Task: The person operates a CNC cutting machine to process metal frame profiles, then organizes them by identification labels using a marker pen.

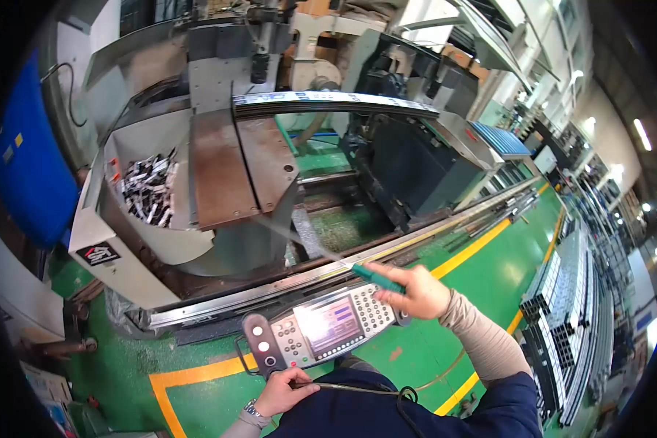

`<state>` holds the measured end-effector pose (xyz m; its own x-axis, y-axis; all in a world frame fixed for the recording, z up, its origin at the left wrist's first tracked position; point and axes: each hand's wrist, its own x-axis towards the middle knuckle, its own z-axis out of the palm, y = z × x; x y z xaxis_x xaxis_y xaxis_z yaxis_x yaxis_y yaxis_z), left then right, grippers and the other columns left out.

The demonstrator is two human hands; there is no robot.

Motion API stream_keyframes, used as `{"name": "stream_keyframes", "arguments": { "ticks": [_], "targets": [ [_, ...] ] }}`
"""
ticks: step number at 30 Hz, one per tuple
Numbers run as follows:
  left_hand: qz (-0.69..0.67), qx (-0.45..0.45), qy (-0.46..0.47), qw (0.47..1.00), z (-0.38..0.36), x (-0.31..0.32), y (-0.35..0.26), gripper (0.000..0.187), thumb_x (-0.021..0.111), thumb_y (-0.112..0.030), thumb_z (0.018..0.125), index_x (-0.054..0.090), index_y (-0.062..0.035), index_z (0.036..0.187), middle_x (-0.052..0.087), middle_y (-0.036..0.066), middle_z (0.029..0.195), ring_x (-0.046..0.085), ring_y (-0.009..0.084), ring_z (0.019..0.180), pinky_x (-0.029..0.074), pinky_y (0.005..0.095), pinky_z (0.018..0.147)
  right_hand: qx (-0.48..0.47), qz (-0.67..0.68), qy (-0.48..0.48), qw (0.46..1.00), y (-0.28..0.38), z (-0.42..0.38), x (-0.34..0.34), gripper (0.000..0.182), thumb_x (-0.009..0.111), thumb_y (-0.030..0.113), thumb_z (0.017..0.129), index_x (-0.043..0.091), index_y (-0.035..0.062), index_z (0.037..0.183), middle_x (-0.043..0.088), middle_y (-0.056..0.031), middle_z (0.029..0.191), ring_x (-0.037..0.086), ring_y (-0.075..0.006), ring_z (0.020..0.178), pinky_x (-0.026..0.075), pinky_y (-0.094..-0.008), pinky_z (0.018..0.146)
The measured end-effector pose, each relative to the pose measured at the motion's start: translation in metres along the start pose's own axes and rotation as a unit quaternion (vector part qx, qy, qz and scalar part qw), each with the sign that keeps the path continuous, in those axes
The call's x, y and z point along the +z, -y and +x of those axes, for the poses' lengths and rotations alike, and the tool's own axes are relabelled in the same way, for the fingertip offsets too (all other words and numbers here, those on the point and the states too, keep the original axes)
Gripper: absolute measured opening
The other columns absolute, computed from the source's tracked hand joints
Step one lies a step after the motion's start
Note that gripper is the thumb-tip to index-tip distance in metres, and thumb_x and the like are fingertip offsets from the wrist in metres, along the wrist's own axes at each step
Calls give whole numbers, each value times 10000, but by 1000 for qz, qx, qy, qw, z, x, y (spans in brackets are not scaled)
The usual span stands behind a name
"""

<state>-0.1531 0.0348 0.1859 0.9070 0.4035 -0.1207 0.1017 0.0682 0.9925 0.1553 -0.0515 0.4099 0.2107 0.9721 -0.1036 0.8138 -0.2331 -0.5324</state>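
Observation:
My right hand (422, 290) is closed round the green handle of an air gun (378, 278), whose thin nozzle reaches up and left toward the machine. Under that hand lies the right end of a control panel (328, 327) with a lit screen, a keypad and round buttons. My left hand (285, 393), with a watch at the wrist, is at the panel's lower left edge; its fingers are pressed together near a thin cord (350, 387). Whether they grip the cord is hard to tell.
A saw machine with a brown metal table (226, 171) stands ahead, long dark profiles (336, 104) across it. Left of it a bin holds metal offcuts (150, 188). A rail (270, 293) runs along its front. Stacked profiles (562, 314) lie at right.

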Motion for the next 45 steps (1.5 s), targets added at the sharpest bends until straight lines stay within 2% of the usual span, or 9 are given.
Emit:
{"name": "stream_keyframes", "arguments": {
  "ticks": [1, 5, 7, 13, 15, 16, 25, 34, 45],
  "targets": [
    [2, -5, 5, 1000, 5, 3, -2, 225, 782, -160, 815, 622, -5, 845, 660, 24, 737, 601, 57, 679, 495, 226, 637, -110, -55, -138, 983, -38, 2, -4, 529, 687, 242, 871, 525, 86, 1349, 595, -228, 1244, 646, -333, 1060, 503, -357, 922],
    [-33, -18, -11, 999, 19, 20, -6, 194, 768, -132, 826, 619, -12, 851, 649, 15, 734, 581, 47, 680, 477, 211, 626, 301, -39, -330, 894, -212, -19, -94, 471, 646, 365, 873, 604, 122, 1275, 643, -240, 1138, 654, -332, 1036, 513, -393, 887],
    [-91, -18, -36, 995, 26, 34, -12, 178, 757, -115, 834, 611, -16, 853, 636, 1, 724, 564, 40, 672, 464, 206, 612, 366, -109, -435, 815, -322, -35, -130, 494, 603, 458, 863, 609, 187, 1276, 665, -233, 1067, 632, -385, 1031, 495, -431, 903],
    [-137, -40, -89, 986, 66, 79, -5, 154, 734, -73, 849, 596, -30, 900, 600, -26, 749, 515, 16, 655, 419, 179, 589, 417, -151, -442, 780, -401, 3, -195, 527, 593, 490, 847, 584, 211, 1294, 657, -194, 1128, 611, -395, 1066, 488, -447, 920],
    [-143, -25, -101, 984, 85, 92, -7, 164, 728, -63, 852, 590, -21, 932, 626, 2, 795, 551, 33, 693, 446, 193, 607, 444, 28, -368, 816, -358, 25, -218, 499, 600, 475, 847, 591, 225, 1279, 661, -192, 1117, 616, -389, 1059, 491, -445, 913],
    [-142, -21, -110, 983, 95, 102, -9, 160, 729, -63, 851, 591, -25, 921, 615, -7, 780, 537, 27, 681, 437, 189, 599, 355, -145, -434, 815, -389, 42, -222, 515, 606, 491, 842, 588, 232, 1287, 657, -191, 1127, 616, -383, 1065, 488, -445, 920],
    [-106, -17, -187, 976, 148, 176, -26, 174, 748, -72, 838, 588, -25, 886, 589, -32, 732, 511, 13, 646, 425, 181, 583, 345, -88, -431, 829, -433, 156, -260, 566, 620, 519, 825, 565, 253, 1322, 642, -180, 1183, 608, -365, 1101, 478, -428, 957],
    [-84, -48, -169, 981, 153, 188, -28, 193, 758, -95, 834, 588, -19, 885, 616, -14, 797, 552, 25, 704, 482, 199, 640, -35, -53, -204, 977, -281, 252, -145, 586, 581, 482, 872, 510, 188, 1374, 616, -237, 1189, 586, -399, 1118, 440, -414, 1005],
    [-155, -23, -274, 949, 55, 152, -16, 196, 738, -81, 850, 585, -21, 957, 604, -21, 793, 541, 17, 710, 464, 185, 654, 195, -47, -325, 924, -325, 279, -178, 599, 610, 493, 823, 544, 213, 1348, 623, -188, 1219, 591, -346, 1149, 453, -400, 998]
  ]
}}
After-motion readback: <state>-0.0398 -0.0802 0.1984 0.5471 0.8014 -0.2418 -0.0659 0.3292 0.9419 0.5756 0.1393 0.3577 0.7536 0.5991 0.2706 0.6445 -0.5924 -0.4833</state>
